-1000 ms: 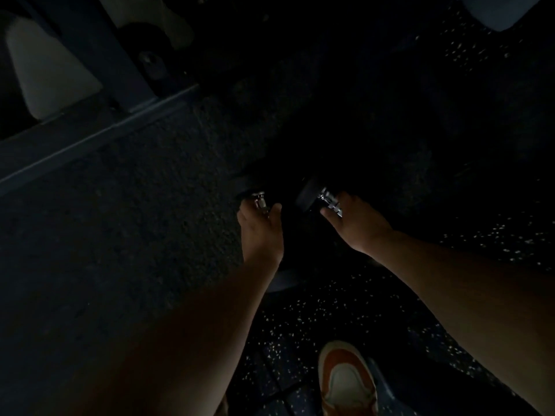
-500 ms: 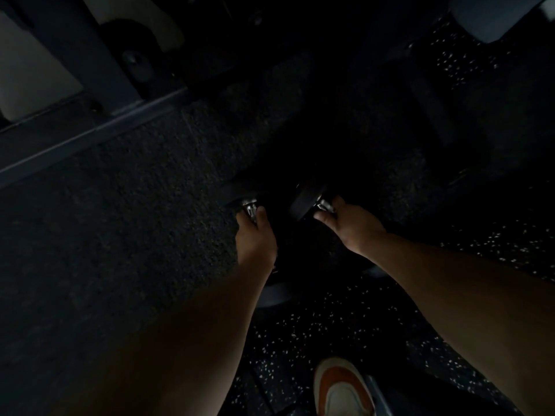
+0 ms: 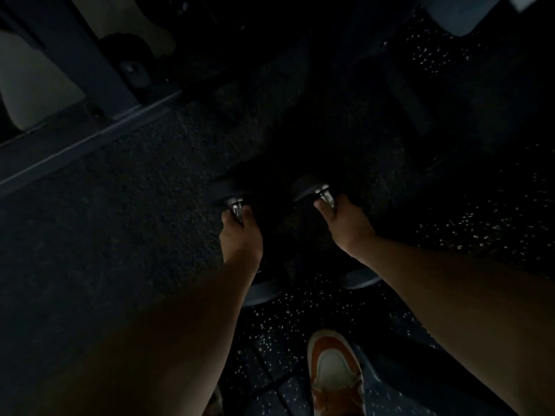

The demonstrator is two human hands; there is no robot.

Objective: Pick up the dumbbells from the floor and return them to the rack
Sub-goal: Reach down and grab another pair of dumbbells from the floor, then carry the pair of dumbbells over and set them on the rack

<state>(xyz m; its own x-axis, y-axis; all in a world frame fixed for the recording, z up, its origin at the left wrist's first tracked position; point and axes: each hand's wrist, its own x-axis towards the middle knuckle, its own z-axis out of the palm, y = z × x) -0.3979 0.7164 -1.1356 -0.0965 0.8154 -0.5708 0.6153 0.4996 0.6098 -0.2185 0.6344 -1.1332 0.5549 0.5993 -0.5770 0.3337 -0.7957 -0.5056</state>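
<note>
So I'm looking straight down and my orange and white shoe [image 3: 335,376] is sitting at 6 o'clock on the speckled rubber floor [image 3: 480,223]. It's really dark in here, so take this with a grain of salt.

Going up from there, my left hand [image 3: 240,238] is wrapping around the chrome handle of the left dumbbell [image 3: 235,205], fingers curled closed on it, and my right hand [image 3: 345,223] is doing the same on the right dumbbell [image 3: 322,195], just at 1 o'clock of center. Both are sitting side by side where the rubber meets the dark carpet [image 3: 135,205]. I honestly can't tell if they're off the ground yet.

Further out at 10 to 11 o'clock is what I'm guessing is the rack frame [image 3: 75,55], well apart from the weights.

What's worrying me: smooth chrome handles plus poor light, so a grip could be slipping and dropping a weight toward my foot. Also I'm bending way over, so yanking both at once could be tweaking my back, or clipping the frame on the way.
</note>
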